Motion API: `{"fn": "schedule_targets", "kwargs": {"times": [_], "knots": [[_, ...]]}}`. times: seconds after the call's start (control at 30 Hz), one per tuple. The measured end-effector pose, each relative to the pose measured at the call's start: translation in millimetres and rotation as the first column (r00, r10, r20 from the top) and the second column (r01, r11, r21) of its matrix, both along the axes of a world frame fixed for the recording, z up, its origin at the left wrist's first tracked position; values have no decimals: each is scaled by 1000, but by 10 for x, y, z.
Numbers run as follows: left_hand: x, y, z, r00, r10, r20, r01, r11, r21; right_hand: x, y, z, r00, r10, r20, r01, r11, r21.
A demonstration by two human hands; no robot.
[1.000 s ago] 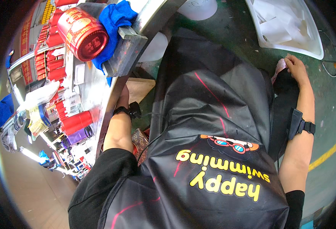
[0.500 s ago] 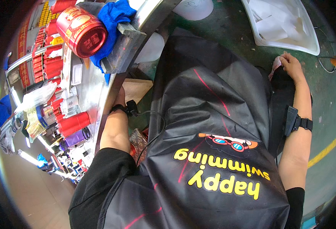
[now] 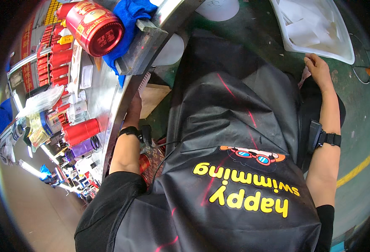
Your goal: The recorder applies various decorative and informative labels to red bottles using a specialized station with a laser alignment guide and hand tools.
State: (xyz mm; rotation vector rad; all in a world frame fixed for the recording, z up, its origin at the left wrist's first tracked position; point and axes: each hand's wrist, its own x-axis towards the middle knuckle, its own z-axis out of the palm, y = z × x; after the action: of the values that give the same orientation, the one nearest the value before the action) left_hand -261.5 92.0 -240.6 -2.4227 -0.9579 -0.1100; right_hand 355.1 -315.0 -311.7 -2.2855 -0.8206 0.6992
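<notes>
Below the metal bench edge at the left is my left hand (image 3: 134,106), largely in shadow. A pale ribbed strip (image 3: 143,82), like a comb, sticks out past its fingers, which appear closed on it; its lower end is hidden. At the far right, over my dark trouser knee, my right hand (image 3: 319,70) has its fingers bent. A crumpled pinkish-white scrap (image 3: 305,75) lies against its fingertips, apparently pinched; whether paper or cloth I cannot tell. On the bench a red tin (image 3: 96,28) lies tipped, base toward me, against a blue cloth (image 3: 130,23).
A grey block (image 3: 140,54) lies at the bench edge (image 3: 113,103). Red canisters (image 3: 82,132) and tools crowd the left. A white bin (image 3: 344,52) of paper pieces stands on the green floor at the upper right. My black apron (image 3: 231,109) covers the middle.
The pale ribbed strip has come into sight above my left hand. My right hand has risen slightly relative to the pinkish scrap. The whole view has shifted a little.
</notes>
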Motion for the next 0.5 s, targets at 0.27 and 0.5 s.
{"fn": "schedule_targets", "kwargs": {"times": [0.27, 0.5], "knots": [[480, -500, 498, 955, 242, 169, -149, 889, -433, -1209, 852, 1028, 974, 204, -99, -137, 876, 462], [1042, -1173, 1096, 936, 278, -216, -346, 834, -430, -2059, 1398, 1367, 646, 580, -495, -288, 787, 546]]}}
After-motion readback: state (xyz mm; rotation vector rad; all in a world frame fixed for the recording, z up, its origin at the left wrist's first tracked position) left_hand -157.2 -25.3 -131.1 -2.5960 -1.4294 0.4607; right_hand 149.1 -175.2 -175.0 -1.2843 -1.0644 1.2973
